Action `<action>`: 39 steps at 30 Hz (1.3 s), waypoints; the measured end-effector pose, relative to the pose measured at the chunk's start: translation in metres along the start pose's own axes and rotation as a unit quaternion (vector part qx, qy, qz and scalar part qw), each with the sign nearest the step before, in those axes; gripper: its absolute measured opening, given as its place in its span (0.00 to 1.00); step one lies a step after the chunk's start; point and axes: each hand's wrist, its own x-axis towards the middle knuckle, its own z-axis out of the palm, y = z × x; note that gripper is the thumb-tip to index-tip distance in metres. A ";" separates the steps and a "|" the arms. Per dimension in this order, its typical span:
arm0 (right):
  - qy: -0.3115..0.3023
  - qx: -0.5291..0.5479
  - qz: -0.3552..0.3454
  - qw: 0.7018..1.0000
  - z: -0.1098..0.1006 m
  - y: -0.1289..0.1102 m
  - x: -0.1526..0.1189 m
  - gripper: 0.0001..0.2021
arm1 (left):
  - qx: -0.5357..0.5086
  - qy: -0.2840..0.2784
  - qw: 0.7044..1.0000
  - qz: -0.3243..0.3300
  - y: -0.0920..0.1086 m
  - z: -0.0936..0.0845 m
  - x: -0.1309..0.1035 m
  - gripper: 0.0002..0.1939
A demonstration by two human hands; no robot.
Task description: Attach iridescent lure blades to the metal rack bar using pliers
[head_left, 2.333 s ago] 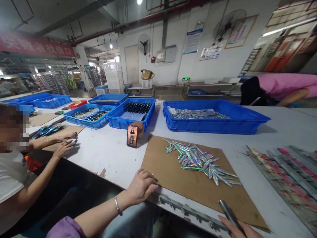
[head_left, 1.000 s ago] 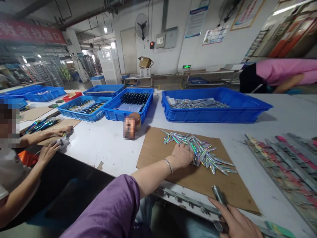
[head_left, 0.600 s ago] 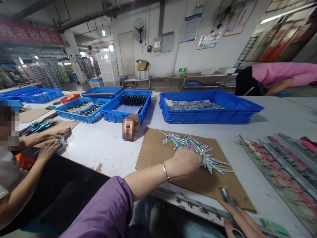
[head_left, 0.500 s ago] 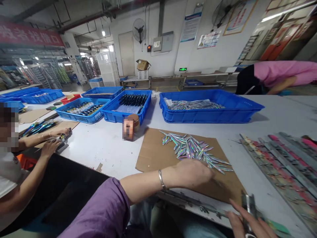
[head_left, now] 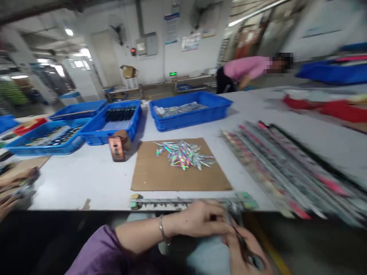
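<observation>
Both my hands are below the table's front edge, over my lap, and blurred. My right hand lies palm up with a thin dark metal tool across it. My left hand, with a bracelet at the wrist, has curled fingers that meet the tool's upper end; what they pinch is too blurred to tell. On the table beyond lies a brown cardboard sheet with a pile of shiny holographic leaf-shaped pieces.
A metal rail runs along the table edge. Long racks of strips lie at the right. Blue trays stand behind the cardboard, beside a small upright phone. A co-worker's hands are at far left; a person in pink bends at the back.
My left hand left the pile and came back to my right hand below the table edge. My view swung right and down, so the racks fill more of the frame.
</observation>
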 end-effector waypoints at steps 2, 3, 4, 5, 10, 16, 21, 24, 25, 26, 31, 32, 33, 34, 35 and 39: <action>0.021 0.050 0.012 0.998 0.003 -0.003 -0.001 0.22 | -0.032 0.041 0.999 0.002 -0.010 0.004 0.005 0.25; 0.031 0.073 0.030 0.996 0.004 -0.001 0.000 0.23 | -0.048 0.069 0.996 -0.015 -0.016 0.002 0.010 0.24; 0.048 0.096 0.049 0.993 0.006 0.003 0.000 0.26 | -0.056 0.099 0.993 -0.037 -0.023 -0.001 0.017 0.22; 0.067 0.115 0.071 0.988 0.007 0.009 0.001 0.29 | -0.059 0.134 0.988 -0.054 -0.030 -0.004 0.026 0.21; 0.150 0.155 0.155 0.964 0.010 0.035 0.012 0.30 | -0.026 0.191 0.979 -0.060 -0.056 -0.009 0.078 0.16; 0.027 0.255 0.201 0.946 0.024 0.036 0.023 0.27 | 0.080 0.169 0.981 -0.056 -0.067 0.013 0.104 0.14; 0.093 0.470 0.328 0.814 0.014 0.037 0.027 0.21 | 0.107 0.144 0.982 -0.063 -0.072 0.014 0.104 0.15; 0.049 0.621 0.424 0.657 -0.002 0.041 0.039 0.16 | 0.111 0.128 0.984 -0.053 -0.070 0.010 0.105 0.15; 0.024 0.660 0.445 0.604 -0.006 0.043 0.043 0.15 | 0.111 0.120 0.985 -0.049 -0.068 0.009 0.105 0.14; 0.002 0.694 0.459 0.554 -0.009 0.045 0.047 0.14 | 0.113 0.113 0.986 -0.045 -0.067 0.009 0.106 0.14; -0.059 0.761 0.462 0.452 -0.010 0.050 0.057 0.13 | 0.151 0.097 0.983 -0.030 -0.065 0.008 0.109 0.13; -0.063 0.744 0.457 0.483 -0.008 0.050 0.057 0.14 | 0.159 0.095 0.983 -0.021 -0.066 0.008 0.110 0.13; -0.059 0.713 0.447 0.537 -0.007 0.049 0.057 0.14 | 0.166 0.093 0.982 -0.009 -0.066 0.008 0.110 0.14; -0.048 0.665 0.428 0.610 -0.006 0.048 0.056 0.16 | 0.172 0.088 0.981 0.003 -0.067 0.008 0.110 0.14; -0.031 0.597 0.397 0.696 -0.005 0.047 0.054 0.17 | 0.178 0.082 0.981 0.014 -0.067 0.008 0.111 0.15; 0.047 0.218 0.197 0.955 -0.004 0.044 0.049 0.22 | 0.211 0.064 0.975 0.038 -0.068 0.008 0.111 0.17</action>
